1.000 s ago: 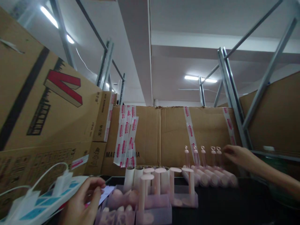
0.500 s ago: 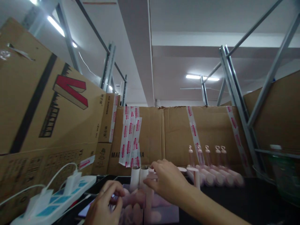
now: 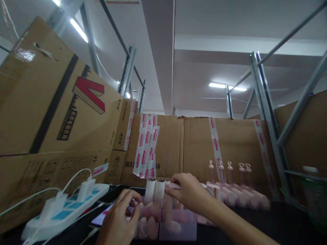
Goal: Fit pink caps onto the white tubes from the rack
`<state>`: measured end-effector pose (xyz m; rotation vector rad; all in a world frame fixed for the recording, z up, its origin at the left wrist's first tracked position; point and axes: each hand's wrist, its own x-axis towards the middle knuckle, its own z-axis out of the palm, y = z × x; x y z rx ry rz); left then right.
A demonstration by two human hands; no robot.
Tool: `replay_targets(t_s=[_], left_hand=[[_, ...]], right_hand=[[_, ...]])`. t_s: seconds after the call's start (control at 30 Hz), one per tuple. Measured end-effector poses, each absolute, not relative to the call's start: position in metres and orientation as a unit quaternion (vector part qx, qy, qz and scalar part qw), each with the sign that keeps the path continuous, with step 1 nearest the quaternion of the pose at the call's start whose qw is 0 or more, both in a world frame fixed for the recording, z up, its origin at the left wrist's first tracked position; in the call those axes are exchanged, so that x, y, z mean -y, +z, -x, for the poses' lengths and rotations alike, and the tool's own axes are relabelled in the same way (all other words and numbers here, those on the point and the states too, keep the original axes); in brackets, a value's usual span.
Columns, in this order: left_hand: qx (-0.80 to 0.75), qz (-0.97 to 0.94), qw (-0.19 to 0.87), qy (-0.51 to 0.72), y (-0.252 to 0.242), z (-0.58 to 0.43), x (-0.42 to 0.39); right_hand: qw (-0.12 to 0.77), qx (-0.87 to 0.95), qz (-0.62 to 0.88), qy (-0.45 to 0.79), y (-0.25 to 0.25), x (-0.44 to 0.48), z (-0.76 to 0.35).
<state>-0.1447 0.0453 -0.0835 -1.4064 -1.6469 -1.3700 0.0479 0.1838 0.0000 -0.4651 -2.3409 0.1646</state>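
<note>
My right hand (image 3: 189, 192) pinches the flat pink top of an upright pink tube (image 3: 169, 211) standing in a clear plastic tray (image 3: 178, 234). My left hand (image 3: 120, 217) curls over the tray's left compartment, fingertips touching small pink rounded pieces (image 3: 148, 223); whether it grips one I cannot tell. Two white cardboard tubes (image 3: 155, 190) stand just behind the tray.
A row of pink tubes with looped caps (image 3: 237, 190) lies at the right against a cardboard wall (image 3: 194, 146). A white power strip with plugs (image 3: 63, 209) sits at the left, a phone (image 3: 102, 216) beside it. Big cardboard boxes (image 3: 51, 112) and metal rack posts (image 3: 268, 122) surround the dark table.
My right hand came from the far-right row of tubes across to the tray and took hold of an upright tube. My left hand shifted right onto the tray. The view tilted slightly.
</note>
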Motion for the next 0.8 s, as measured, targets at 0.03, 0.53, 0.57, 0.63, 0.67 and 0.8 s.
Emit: replay_targets(t_s=[0.03, 0.53, 0.57, 0.63, 0.67, 0.8], left_hand=[[0.612, 0.522, 0.29, -0.518, -0.084, 0.143, -0.046], [0.608, 0.514, 0.297, -0.527, -0.08, 0.129, -0.041], [0.61, 0.514, 0.295, -0.526, -0.079, 0.127, -0.04], [0.613, 0.512, 0.294, -0.525, -0.078, 0.125, -0.039], [0.614, 0.511, 0.293, -0.525, -0.077, 0.125, -0.038], [0.62, 0.516, 0.285, -0.518, -0.076, 0.128, -0.037]], right_hand=[[0.366, 0.911, 0.177, 0.065, 0.0, -0.185, -0.048], [0.377, 0.911, 0.14, 0.091, -0.003, -0.185, -0.059], [0.385, 0.908, 0.139, 0.087, 0.0, -0.186, -0.061], [0.402, 0.902, 0.132, 0.087, 0.008, -0.185, -0.065], [0.415, 0.896, 0.13, 0.092, 0.012, -0.183, -0.067], [0.484, 0.859, 0.121, 0.113, 0.031, -0.172, -0.077]])
